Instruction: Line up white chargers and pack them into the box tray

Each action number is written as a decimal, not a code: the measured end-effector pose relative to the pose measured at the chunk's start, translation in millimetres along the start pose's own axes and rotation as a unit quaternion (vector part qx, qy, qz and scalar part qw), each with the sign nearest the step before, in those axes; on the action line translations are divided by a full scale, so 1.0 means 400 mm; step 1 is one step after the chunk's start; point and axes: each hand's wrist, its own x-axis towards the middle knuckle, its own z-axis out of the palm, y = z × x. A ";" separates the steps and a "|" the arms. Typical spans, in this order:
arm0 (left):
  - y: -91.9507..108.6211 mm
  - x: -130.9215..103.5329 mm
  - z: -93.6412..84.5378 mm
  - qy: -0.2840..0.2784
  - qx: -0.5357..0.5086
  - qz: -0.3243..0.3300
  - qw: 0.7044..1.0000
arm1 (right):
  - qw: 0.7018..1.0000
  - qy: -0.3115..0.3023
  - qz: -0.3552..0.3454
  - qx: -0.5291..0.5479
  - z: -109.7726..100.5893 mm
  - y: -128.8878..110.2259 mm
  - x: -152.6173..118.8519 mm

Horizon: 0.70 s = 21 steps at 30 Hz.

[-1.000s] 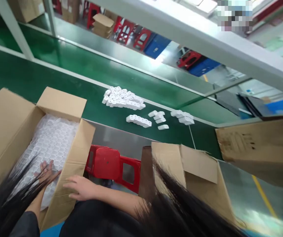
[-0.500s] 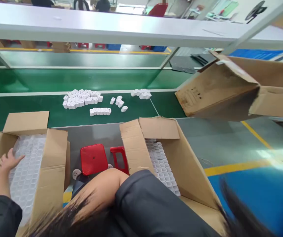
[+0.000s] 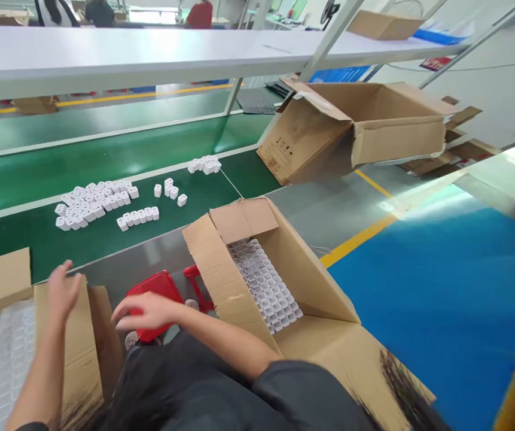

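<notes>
Hovering over one red stool (image 3: 156,293) (between two cartons (image 3: 73,335)), two hands (image 3: 147,311), fingers apart, empty.

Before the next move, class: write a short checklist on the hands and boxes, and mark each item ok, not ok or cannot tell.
1. Left hand empty, open over the left box flap: ok.
2. Right hand empty, above the red stool: ok.
3. Right box open, tray of white parts showing: ok.
4. Tray cells all filled: cannot tell.
5. Loose white parts lying on the green belt, away from both hands: ok.
</notes>
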 end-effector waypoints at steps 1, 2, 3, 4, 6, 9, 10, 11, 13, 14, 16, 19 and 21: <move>0.030 -0.033 0.048 -0.022 -0.016 0.018 0.999 | 0.999 0.016 0.023 -0.018 -0.025 0.046 0.026; 0.055 -0.054 0.091 -0.037 -0.027 0.030 0.998 | 0.998 0.035 0.050 -0.034 -0.050 0.092 0.056; 0.074 -0.059 0.126 -0.050 -0.035 0.040 0.997 | 0.994 0.058 0.076 -0.051 -0.075 0.138 0.089; 0.088 -0.048 0.152 -0.061 -0.041 0.050 0.996 | 0.990 0.081 0.099 -0.065 -0.097 0.181 0.125; 0.102 0.016 0.186 -0.072 -0.042 0.057 0.995 | 0.978 0.131 0.136 -0.089 -0.138 0.258 0.204; 0.105 0.168 0.220 -0.068 -0.023 0.036 0.997 | 0.954 0.206 0.185 -0.116 -0.194 0.360 0.331; 0.103 0.213 0.232 -0.064 -0.014 0.023 0.998 | 0.946 0.225 0.197 -0.125 -0.210 0.390 0.369; 0.099 0.249 0.246 -0.057 -0.005 0.008 0.998 | 0.940 0.240 0.203 -0.133 -0.223 0.418 0.404; 0.088 0.286 0.273 -0.028 0.015 -0.026 0.999 | 0.931 0.262 0.201 -0.151 -0.239 0.465 0.457; 0.084 0.289 0.288 -0.007 0.024 -0.042 0.999 | 0.929 0.272 0.195 -0.161 -0.242 0.485 0.475; 0.082 0.278 0.316 0.036 0.039 -0.069 0.996 | 0.922 0.292 0.178 -0.182 -0.239 0.520 0.493; 0.087 0.253 0.346 0.075 0.057 -0.076 0.993 | 0.909 0.322 0.154 -0.214 -0.221 0.565 0.493; 0.090 0.245 0.353 0.084 0.073 -0.063 0.992 | 0.902 0.336 0.142 -0.231 -0.207 0.590 0.486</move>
